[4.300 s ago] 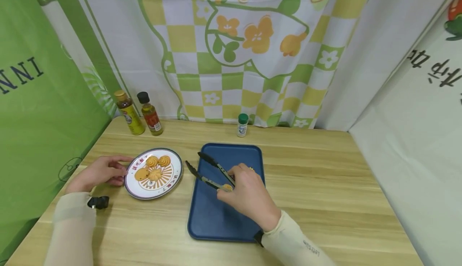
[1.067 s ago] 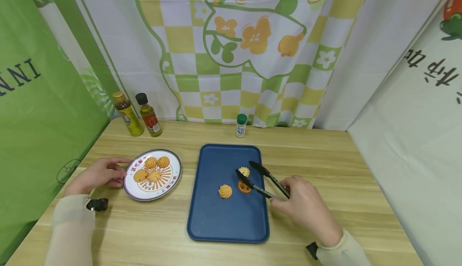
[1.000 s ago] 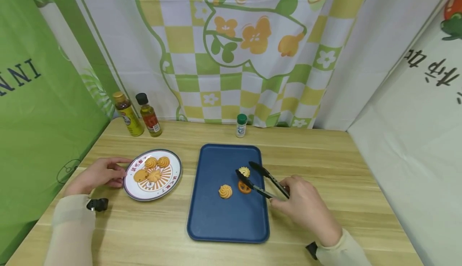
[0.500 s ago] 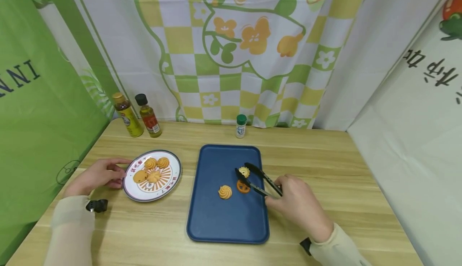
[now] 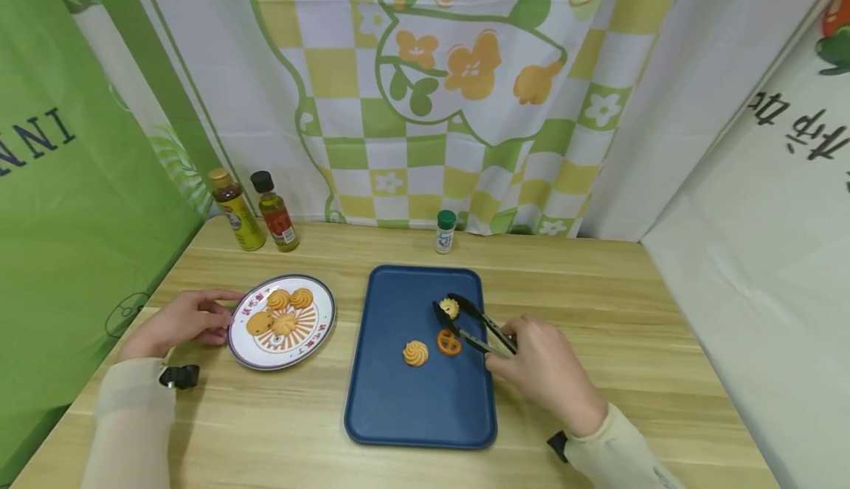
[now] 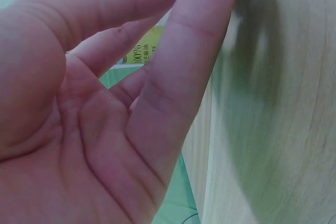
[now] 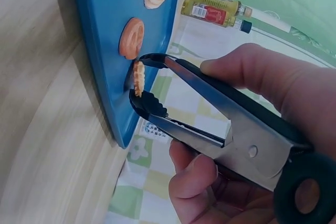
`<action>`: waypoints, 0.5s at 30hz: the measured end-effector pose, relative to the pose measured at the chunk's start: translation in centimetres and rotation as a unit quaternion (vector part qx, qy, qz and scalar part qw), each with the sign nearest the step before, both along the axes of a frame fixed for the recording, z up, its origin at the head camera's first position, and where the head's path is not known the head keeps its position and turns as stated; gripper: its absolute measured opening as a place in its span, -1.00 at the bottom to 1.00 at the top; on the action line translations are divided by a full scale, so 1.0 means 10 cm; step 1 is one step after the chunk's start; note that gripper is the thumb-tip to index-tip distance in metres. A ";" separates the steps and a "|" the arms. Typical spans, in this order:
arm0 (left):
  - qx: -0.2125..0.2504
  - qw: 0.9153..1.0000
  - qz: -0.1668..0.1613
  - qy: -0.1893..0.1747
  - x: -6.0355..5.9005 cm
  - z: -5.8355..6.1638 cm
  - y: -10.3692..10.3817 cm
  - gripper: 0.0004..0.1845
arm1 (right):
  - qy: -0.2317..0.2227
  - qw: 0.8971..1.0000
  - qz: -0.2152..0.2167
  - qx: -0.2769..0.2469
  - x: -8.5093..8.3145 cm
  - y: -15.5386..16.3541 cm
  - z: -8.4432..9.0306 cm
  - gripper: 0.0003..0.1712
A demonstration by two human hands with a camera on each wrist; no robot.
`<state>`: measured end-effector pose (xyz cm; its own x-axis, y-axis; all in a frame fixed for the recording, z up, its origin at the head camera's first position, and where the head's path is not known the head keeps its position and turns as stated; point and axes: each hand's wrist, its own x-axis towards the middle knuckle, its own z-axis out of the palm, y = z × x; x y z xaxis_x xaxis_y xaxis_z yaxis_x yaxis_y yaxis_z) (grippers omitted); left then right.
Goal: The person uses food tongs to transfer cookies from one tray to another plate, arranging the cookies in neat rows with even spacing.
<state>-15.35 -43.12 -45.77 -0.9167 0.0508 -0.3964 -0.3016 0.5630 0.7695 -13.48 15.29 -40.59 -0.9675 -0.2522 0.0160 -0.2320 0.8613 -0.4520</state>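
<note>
My right hand (image 5: 547,371) grips a pair of black-tipped tongs (image 7: 252,140). The tong tips stand on both sides of a ring-shaped, ridged cookie (image 7: 139,78), which looks tilted up on its edge in the right wrist view. Just below it on the blue tray (image 5: 392,408) lies a pretzel-shaped cookie (image 5: 448,342), with a swirled cookie (image 5: 415,353) to the left. My left hand (image 5: 182,323) holds the left rim of a white plate (image 5: 308,345) between thumb and fingers. Several cookies (image 5: 285,324) lie on that plate; the rim is nearly hidden in the left wrist view.
Two sauce bottles, a yellow-labelled one (image 5: 237,212) and a red-labelled one (image 5: 275,214), stand at the table's back left. A green-capped shaker (image 5: 446,231) stands behind the tray. A patterned curtain (image 5: 425,157) hangs along the back edge.
Earlier the tongs were over the tray's left part, then moved right. In the last second they shifted slightly left, and their tips came closer around the ring-shaped cookie. My left hand stays at the plate.
</note>
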 end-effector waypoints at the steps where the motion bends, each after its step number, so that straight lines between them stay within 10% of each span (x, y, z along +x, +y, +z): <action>1: 0.000 1.000 0.000 0.000 0.00 0.00 0.00 -0.36 | -0.003 1.000 0.000 -0.003 -0.01 -0.01 0.00 -0.47; 15: 0.003 1.000 -0.002 -0.002 -0.01 0.02 0.02 -0.34 | -0.012 1.000 0.012 -0.016 -0.09 -0.28 0.04 -0.52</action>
